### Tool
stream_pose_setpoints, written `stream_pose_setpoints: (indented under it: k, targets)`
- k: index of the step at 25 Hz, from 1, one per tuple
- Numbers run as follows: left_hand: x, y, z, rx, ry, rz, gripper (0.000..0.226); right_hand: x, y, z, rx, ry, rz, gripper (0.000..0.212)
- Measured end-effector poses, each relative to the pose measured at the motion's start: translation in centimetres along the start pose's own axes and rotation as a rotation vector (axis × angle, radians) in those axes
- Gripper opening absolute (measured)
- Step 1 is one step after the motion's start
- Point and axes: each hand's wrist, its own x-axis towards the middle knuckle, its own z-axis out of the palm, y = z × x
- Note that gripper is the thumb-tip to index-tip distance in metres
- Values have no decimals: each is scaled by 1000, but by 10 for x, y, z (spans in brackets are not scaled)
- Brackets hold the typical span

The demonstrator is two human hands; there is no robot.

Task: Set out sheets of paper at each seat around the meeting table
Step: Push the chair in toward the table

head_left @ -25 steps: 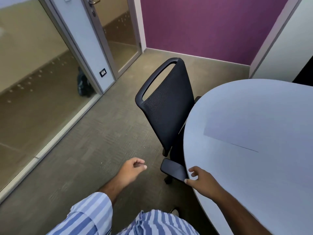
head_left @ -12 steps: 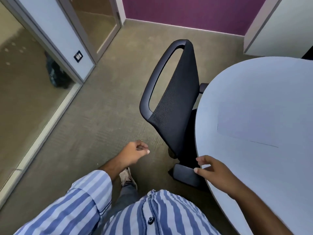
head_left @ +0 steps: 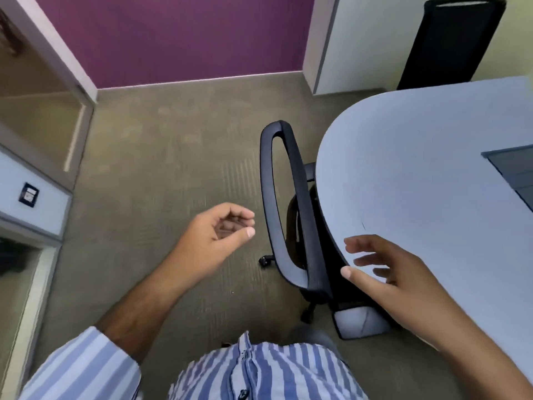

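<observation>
A pale grey-blue meeting table (head_left: 432, 125) with a rounded end fills the right side. In front of the near chair a white sheet of paper (head_left: 403, 197) lies on it, almost the table's colour; only a short dark line at its near corner shows. A black mesh-backed office chair (head_left: 291, 215) is tucked against the table's left edge. My left hand (head_left: 219, 235) hovers left of the chair back, fingers loosely curled, holding nothing. Over the table's near edge, beside the chair's armrest (head_left: 360, 324), my right hand (head_left: 383, 272) has its fingers spread and empty.
A second black chair (head_left: 450, 44) stands at the table's far side. A dark grey panel (head_left: 516, 168) is set into the tabletop at the right. Glass partitions and a door frame (head_left: 43, 174) line the left; a purple wall (head_left: 178, 39) closes the back. Carpet lies between.
The view has swung to look down along the chair back. My right hand has come off the armrest and spread its fingers over the table edge. My left hand has risen forward.
</observation>
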Motion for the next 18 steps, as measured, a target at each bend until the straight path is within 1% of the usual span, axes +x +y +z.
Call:
stream_pose_setpoints:
  k: [3,6,10,13,15,18]
  targets:
    - [35,4,-17,43,-75,19,19,14,-18,12,17,84,9,33]
    - [77,0,-21,154,-141,13,22,41,-20,25,21,142,24,38]
    - [149,5,-26,398,-321,105,40,102,-15,49,27,235,38,46]
    - [200,17,-35,554,-379,193,51,154,-14,58,69,282,77,55]
    - [230,24,-44,661,-462,215,60,183,-21,62,87,290,134,62]
    - [282,28,-50,766,-527,273,75,221,-33,64,51,310,153,63]
